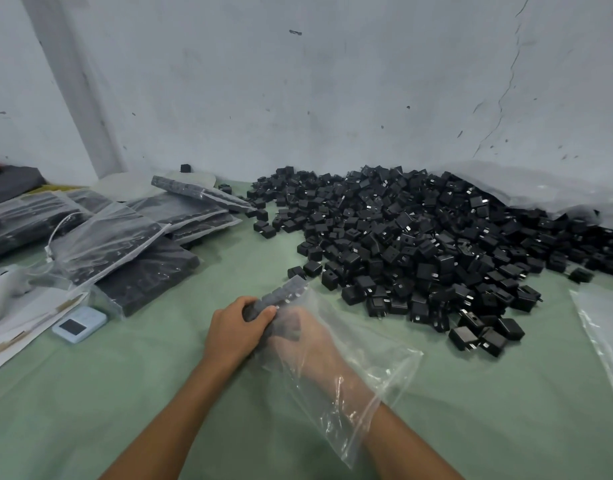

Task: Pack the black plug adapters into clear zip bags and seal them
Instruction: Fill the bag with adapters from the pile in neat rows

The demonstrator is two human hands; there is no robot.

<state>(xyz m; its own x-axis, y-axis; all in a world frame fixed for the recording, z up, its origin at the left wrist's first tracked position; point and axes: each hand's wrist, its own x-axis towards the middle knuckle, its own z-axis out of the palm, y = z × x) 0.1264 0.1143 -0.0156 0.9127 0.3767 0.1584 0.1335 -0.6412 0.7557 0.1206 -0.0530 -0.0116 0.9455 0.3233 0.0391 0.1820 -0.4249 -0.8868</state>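
- Fingers (263,315) of the left hand (235,327) are curled tight around a row of black plug adapters (281,294), gripping it from outside the clear zip bag (350,368).
- Right hand (308,337) is pushed inside that bag up past the wrist; through the plastic its fingers look wrapped around the same row of adapters, though the film blurs the exact grip.
- Far end of the row points away from the person, toward a large loose heap of black adapters (419,247) spread over the green surface (159,393) on the right.
- Filled bags (125,244) of adapters lie stacked and overlapping on the left side of the surface.
- More clear plastic (603,334) lies flat at the right edge, and a crumpled sheet (540,192) sits behind the heap against the wall.
- Small pale blue device (79,323) with a dark screen rests near the left, just beside sheets of paper (21,327).
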